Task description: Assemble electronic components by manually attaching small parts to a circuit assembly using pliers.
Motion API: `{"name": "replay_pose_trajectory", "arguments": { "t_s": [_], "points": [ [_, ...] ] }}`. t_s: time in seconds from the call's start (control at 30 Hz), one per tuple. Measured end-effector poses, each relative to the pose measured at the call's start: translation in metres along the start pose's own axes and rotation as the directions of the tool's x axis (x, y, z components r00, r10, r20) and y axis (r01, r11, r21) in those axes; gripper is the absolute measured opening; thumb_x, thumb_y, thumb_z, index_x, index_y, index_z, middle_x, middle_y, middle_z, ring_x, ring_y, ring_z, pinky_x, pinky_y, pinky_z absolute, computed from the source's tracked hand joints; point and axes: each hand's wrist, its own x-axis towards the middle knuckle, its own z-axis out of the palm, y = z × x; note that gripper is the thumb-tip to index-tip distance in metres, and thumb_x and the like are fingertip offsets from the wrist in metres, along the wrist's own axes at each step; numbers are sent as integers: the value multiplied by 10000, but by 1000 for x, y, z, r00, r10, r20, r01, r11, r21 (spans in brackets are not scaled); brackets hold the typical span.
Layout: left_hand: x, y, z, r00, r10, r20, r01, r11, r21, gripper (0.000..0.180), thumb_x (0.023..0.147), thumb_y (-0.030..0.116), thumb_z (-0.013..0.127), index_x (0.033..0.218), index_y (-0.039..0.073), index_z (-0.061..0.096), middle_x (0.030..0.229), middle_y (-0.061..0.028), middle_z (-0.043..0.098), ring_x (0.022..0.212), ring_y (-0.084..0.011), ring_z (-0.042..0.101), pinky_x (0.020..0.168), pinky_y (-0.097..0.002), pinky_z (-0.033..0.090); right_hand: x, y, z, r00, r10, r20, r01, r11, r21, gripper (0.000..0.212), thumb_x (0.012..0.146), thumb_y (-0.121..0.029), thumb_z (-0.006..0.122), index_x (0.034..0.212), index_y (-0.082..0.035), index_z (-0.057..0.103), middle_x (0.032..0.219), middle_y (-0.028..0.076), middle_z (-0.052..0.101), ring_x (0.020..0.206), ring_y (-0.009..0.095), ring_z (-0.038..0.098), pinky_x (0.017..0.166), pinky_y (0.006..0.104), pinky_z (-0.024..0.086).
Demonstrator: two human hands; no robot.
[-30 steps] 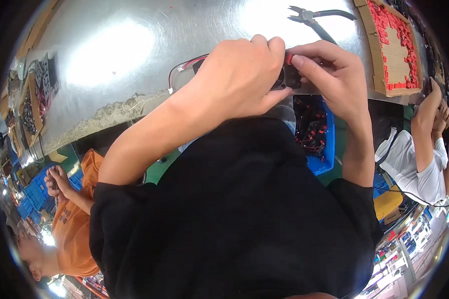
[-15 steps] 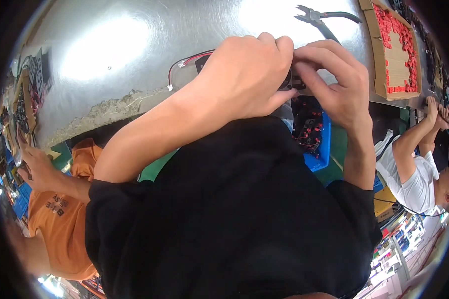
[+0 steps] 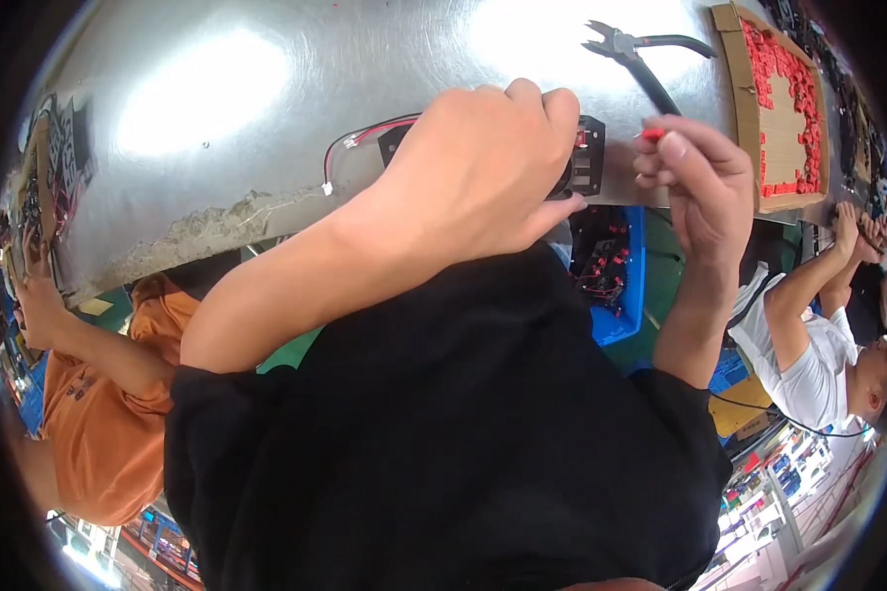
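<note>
My left hand (image 3: 493, 163) lies over a black plastic part (image 3: 591, 158) on the metal table, with its fingers closed around the part. Only the part's two ends show; its middle is hidden under the hand. Red and black wires (image 3: 363, 133) run from its left end to small white connectors (image 3: 328, 188). Off to the right, my right hand (image 3: 700, 182) is raised a little and pinches a small red piece (image 3: 652, 134) between thumb and forefinger, apart from the black part.
Diagonal cutters (image 3: 641, 59) lie beyond my right hand. A shallow cardboard box (image 3: 746, 108) of red pieces stands at the right. Below the table edge is a blue bin (image 3: 633, 286) of black-and-red parts. Co-workers sit at left (image 3: 108, 424) and right (image 3: 808, 335).
My right hand has drawn away from the black part to the right, and a red piece now shows in its fingertips. The left hand stays over the part, uncovering its right end.
</note>
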Motion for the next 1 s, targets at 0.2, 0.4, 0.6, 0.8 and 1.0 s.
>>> {"name": "replay_pose_trajectory", "arguments": {
  "t_s": [0.2, 0.4, 0.6, 0.8, 1.0],
  "points": [
    [1, -1, -2, 998, -29, 58, 31, 999, -20, 540, 815, 439, 763, 1004, 1, 512, 869, -155, 604, 785, -310, 662, 646, -387, 531, -6, 4, 31, 992, -128, 13, 127, 958, -256, 230, 857, 45, 698, 1086, 70, 698, 980, 120, 725, 893, 148, 700, 804, 257, 561],
    [1, -1, -4, 996, -17, 87, 18, 1000, -15, 531, 813, 437, 767, 1013, 17, 510, 887, -126, 590, 788, -282, 655, 639, -365, 528, 5, 12, 30, 898, -399, 183, 435, 750, -499, 222, 820, 50, 723, 1038, 6, 736, 909, 79, 705, 773, 115, 677, 661, 226, 523],
    [-1, -4, -3, 998, -5, 63, 7, 999, -32, 534, 793, 426, 787, 1011, 25, 511, 877, -113, 583, 779, -271, 654, 634, -355, 528, 6, 12, 29, 921, -315, 230, 388, 800, -458, 258, 802, 99, 699, 1058, 72, 703, 978, 117, 679, 856, 151, 640, 750, 253, 503],
    [-1, -4, -4, 996, -21, 84, 24, 999, -42, 521, 790, 408, 793, 1005, 31, 502, 873, -116, 585, 791, -283, 658, 644, -362, 532, 12, 12, 29, 837, -464, 289, 541, 625, -563, 221, 790, 50, 729, 996, -29, 745, 903, 58, 692, 704, 115, 662, 603, 223, 508],
    [-2, -5, -4, 996, -32, 79, 36, 998, -49, 517, 795, 405, 790, 999, 29, 498, 872, -118, 584, 794, -285, 659, 645, -364, 531, 12, 18, 33, 794, -532, 295, 591, 558, -583, 212, 788, 48, 732, 985, -29, 736, 905, 64, 695, 717, 122, 669, 606, 239, 528]
  ]
}}
